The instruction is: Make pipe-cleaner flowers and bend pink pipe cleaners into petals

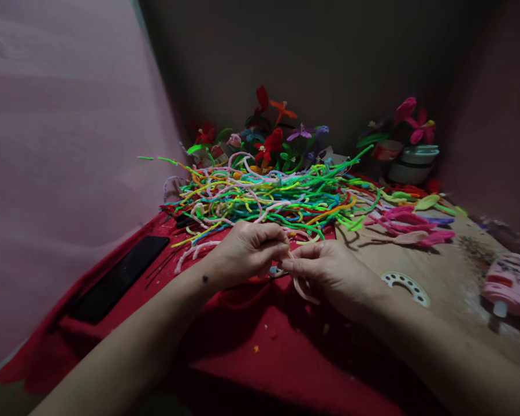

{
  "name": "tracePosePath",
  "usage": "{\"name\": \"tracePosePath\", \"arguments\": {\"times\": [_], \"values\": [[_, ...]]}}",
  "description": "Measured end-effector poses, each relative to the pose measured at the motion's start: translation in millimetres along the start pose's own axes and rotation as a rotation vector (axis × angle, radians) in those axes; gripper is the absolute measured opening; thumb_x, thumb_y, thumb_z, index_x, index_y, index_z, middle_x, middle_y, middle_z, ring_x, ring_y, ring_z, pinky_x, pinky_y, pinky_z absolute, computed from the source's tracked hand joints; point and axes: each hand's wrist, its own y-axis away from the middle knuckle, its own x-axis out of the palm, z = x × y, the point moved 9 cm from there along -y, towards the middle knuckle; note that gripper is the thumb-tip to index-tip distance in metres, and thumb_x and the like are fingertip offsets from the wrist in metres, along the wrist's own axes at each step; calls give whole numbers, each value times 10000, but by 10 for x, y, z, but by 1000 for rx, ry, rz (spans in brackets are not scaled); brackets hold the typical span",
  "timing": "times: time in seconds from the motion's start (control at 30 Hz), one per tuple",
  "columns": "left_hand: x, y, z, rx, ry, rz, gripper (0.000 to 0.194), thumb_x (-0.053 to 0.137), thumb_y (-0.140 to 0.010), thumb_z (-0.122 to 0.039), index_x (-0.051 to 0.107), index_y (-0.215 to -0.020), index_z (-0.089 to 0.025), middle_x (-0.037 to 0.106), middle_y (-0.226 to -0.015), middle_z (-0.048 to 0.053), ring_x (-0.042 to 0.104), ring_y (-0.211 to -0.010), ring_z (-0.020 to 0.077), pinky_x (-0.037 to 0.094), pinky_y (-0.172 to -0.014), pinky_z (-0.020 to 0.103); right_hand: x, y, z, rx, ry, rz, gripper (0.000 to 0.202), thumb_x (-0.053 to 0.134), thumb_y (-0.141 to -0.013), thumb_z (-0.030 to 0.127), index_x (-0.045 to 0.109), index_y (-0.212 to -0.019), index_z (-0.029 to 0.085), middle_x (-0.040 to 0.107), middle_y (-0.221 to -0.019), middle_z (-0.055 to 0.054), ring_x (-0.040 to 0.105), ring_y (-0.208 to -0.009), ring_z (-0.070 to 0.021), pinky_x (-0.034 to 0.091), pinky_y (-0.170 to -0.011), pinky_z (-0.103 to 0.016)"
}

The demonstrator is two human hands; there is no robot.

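Note:
Near the middle of the view, my left hand [253, 248] is closed in a pinch on a pale pink pipe cleaner [303, 289]. My right hand [325, 263] pinches the same pale piece just to the right, the fingertips of both hands almost touching. Its loose ends hang down below my right fingers over the red cloth [251, 352]. Just beyond the hands lies a large heap of coloured pipe cleaners [264, 199]. A small metal and pale object [276, 271] shows partly behind the fingers; I cannot make out what it is.
A black phone [121, 280] lies at the left. Fuzzy flowers [268, 144] stand behind the heap. On the right are pink petal pieces [405, 222], a white curved piece with holes [405, 288], a pink glue gun or similar tool [511, 286] and a lidded tub [413, 164].

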Motion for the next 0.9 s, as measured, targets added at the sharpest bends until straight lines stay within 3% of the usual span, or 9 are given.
{"name": "tracePosePath", "arguments": {"times": [0.2,0.4,0.47,0.63,0.7,0.83,0.9], "values": [[136,-35,204,-146,403,110,138,634,-704,-235,617,-746,-105,588,-596,-11,434,-379,18,322,-362,127,-56,-12,-27,4,-28,-35,302,650,-665,334,512,-472,146,455,-329,28,352,-273,-65,220,-316,-210],[141,-34,232,-176,509,26,125,644,-695,-204,563,-667,-113,503,-436,-58,410,-340,14,313,-364,116,-3,-30,-80,26,-120,70,218,685,-636,305,603,-573,113,540,-411,-2,437,-330,-75,314,-353,-199],[124,-32,205,-177,507,-3,123,639,-697,-202,559,-665,-114,492,-419,-63,408,-341,16,319,-371,119,-24,-28,-90,37,-129,45,209,689,-627,302,614,-589,110,556,-427,-12,450,-341,-81,320,-356,-202],[121,-21,226,-224,342,-24,148,634,-688,-245,567,-653,-119,527,-462,-43,383,-328,29,273,-324,143,-77,-13,-37,0,-102,-75,199,673,-599,238,558,-478,131,521,-376,-2,427,-321,-84,323,-355,-213],[70,-19,182,-136,200,-97,151,619,-698,-240,565,-616,-125,516,-458,-44,399,-359,35,295,-352,147,-97,-6,-13,-26,-64,-115,208,641,-608,208,534,-444,139,501,-358,4,418,-314,-84,311,-350,-213],[-68,72,-113,193,-177,-337,122,594,-718,-190,611,-612,-133,598,-569,-14,512,-516,58,386,-496,156,-100,16,-9,-25,-54,-126,210,607,-623,195,509,-444,148,479,-351,15,394,-300,-82,284,-337,-213],[-92,86,-131,186,-189,-362,117,589,-722,-190,619,-624,-135,610,-577,-13,524,-520,64,392,-497,158,-50,27,6,-28,-72,-77,200,605,-651,230,537,-486,140,510,-387,5,416,-321,-83,303,-356,-212]]}}
